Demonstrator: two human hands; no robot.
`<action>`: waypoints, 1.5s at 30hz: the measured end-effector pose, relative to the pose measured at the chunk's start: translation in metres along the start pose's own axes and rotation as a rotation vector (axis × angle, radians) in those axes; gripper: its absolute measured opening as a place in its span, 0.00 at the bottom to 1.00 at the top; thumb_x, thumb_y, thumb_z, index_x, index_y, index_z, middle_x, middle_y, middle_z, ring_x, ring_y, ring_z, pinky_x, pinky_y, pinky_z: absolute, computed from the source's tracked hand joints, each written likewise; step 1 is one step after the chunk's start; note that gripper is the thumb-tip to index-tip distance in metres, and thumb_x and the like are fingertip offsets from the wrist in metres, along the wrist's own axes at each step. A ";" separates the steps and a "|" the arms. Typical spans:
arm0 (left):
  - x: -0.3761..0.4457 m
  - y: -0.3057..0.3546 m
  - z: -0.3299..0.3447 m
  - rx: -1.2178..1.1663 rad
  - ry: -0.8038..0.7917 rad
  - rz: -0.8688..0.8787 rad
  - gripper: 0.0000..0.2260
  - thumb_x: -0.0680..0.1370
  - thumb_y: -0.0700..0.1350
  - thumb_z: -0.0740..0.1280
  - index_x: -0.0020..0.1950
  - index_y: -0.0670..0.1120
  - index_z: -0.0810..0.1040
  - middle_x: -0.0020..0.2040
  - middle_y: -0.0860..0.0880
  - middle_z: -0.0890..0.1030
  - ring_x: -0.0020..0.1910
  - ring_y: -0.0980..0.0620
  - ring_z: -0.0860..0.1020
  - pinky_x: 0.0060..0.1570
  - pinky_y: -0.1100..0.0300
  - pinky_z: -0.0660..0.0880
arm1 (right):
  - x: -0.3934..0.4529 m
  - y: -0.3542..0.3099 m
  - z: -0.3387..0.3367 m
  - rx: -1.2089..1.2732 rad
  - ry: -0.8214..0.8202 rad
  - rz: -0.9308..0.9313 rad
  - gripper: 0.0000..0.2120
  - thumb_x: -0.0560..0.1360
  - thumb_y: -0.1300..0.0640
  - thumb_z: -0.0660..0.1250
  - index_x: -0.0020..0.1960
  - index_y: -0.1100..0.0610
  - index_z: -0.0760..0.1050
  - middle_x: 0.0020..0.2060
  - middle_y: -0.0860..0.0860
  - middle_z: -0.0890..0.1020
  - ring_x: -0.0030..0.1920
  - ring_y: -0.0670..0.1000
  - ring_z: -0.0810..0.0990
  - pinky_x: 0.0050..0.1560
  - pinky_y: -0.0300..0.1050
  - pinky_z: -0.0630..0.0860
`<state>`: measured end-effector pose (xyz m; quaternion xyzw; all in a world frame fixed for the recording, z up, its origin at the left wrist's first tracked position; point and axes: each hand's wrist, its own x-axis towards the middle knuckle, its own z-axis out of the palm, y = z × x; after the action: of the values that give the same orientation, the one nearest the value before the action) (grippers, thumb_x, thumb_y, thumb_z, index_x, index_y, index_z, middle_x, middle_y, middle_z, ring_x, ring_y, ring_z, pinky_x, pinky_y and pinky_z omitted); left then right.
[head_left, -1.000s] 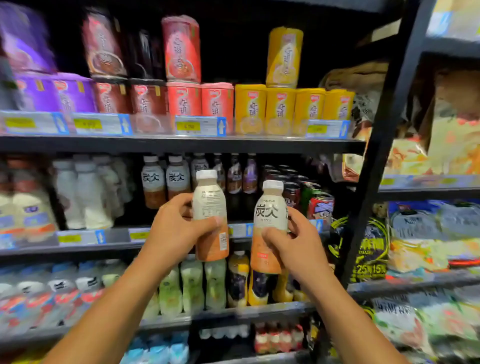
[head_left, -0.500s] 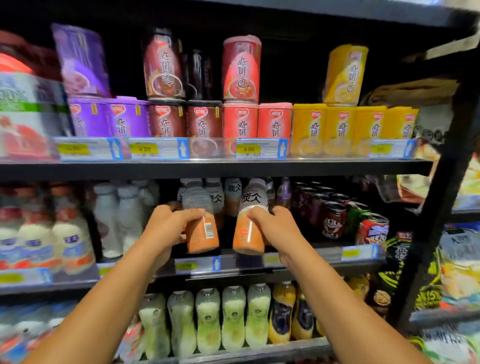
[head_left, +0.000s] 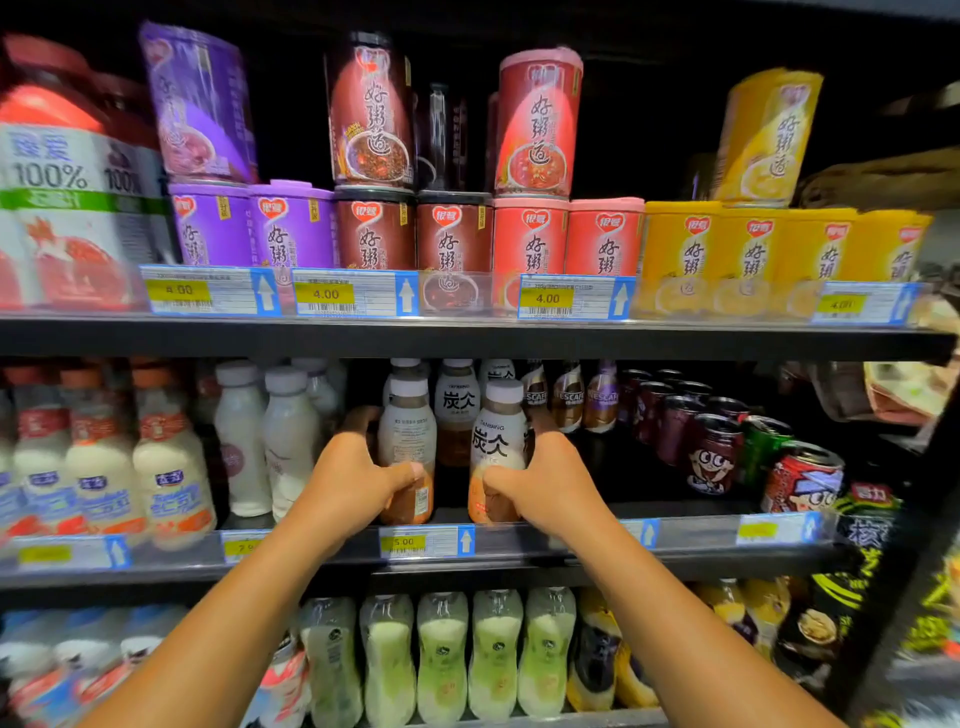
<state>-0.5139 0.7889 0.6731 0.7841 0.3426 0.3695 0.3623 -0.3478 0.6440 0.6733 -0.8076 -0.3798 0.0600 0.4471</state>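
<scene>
**Two Milk-Tea Bottles Held at the Front Edge of a Shop Shelf**

The left hand (head_left: 358, 483) grasps the lower half of the left bottle (head_left: 408, 441), thumb across its front and fingers curled behind. The right hand (head_left: 540, 483) wraps around the lower half of the right bottle (head_left: 496, 447) in the same way. Both white-capped bottles stand upright, just beside each other, at the front edge of the middle shelf (head_left: 691, 545). They are directly above a yellow price tag (head_left: 426, 541) marked 5.00. The left bottle shows its barcode side, the right bottle its large black characters. A third bottle (head_left: 457, 410) of the same kind stands behind the gap between them. Toward the shelf's left end are plain white bottles (head_left: 291, 436). Toward its right end, dark cans (head_left: 711, 457) with cartoon faces run back in rows. On the upper shelf (head_left: 467, 338), purple, brown, red and yellow cups (head_left: 530, 239) line the front edge, some stacked two high. On the lower shelf (head_left: 545, 719), pale green bottles (head_left: 441, 654) stand side by side beneath the person's forearms.
</scene>
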 end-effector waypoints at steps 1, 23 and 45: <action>0.000 -0.002 -0.001 0.002 -0.003 -0.005 0.25 0.71 0.43 0.82 0.64 0.48 0.75 0.46 0.49 0.86 0.42 0.53 0.84 0.44 0.56 0.82 | 0.000 0.000 0.001 -0.005 -0.002 -0.004 0.19 0.69 0.46 0.78 0.47 0.56 0.74 0.40 0.50 0.80 0.37 0.49 0.77 0.35 0.47 0.76; -0.004 0.002 0.009 0.199 0.164 0.008 0.17 0.72 0.53 0.79 0.43 0.42 0.78 0.37 0.44 0.81 0.38 0.44 0.81 0.33 0.56 0.73 | -0.014 0.000 0.004 -0.200 0.092 -0.085 0.24 0.73 0.40 0.77 0.51 0.53 0.66 0.47 0.49 0.72 0.49 0.54 0.76 0.47 0.51 0.76; 0.006 -0.005 0.010 0.219 0.111 -0.033 0.24 0.70 0.57 0.79 0.46 0.36 0.80 0.31 0.48 0.79 0.37 0.44 0.80 0.32 0.55 0.72 | -0.008 -0.006 0.014 -0.177 0.052 -0.063 0.18 0.74 0.44 0.75 0.48 0.53 0.70 0.42 0.44 0.72 0.45 0.52 0.77 0.41 0.46 0.73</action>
<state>-0.5038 0.7933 0.6670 0.7915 0.4133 0.3666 0.2613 -0.3627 0.6498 0.6677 -0.8329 -0.3971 -0.0091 0.3852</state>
